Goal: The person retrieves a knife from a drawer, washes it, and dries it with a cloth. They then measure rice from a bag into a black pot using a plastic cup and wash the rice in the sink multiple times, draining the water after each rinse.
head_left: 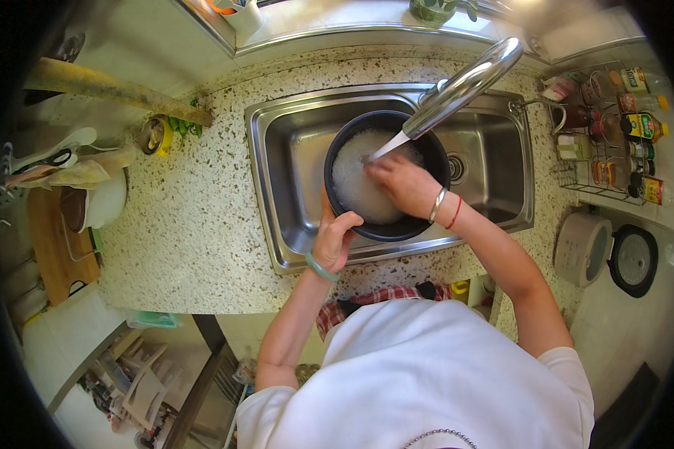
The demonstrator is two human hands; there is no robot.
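Observation:
A round dark inner pot (338, 212) is held over the sink, with cloudy whitish liquid (374, 202) in it; any grains are too blurred to make out. My left hand (332, 241), a green bangle at its wrist, grips the pot's near left rim, thumb on top. My right hand (406, 185), wearing a silver bangle and a red string, reaches into the pot. Its fingers are bunched at the liquid, and their tips are hidden. From the chrome faucet (468, 86) a white stream of water (389, 147) falls beside those fingers.
The steel double sink (277, 251) is set in a speckled counter (187, 224). A rack of bottles and jars (603, 176) stands at right, above a white appliance with a raised lid (583, 247). At left are a yellow tape roll (157, 136) and a wooden board (56, 251).

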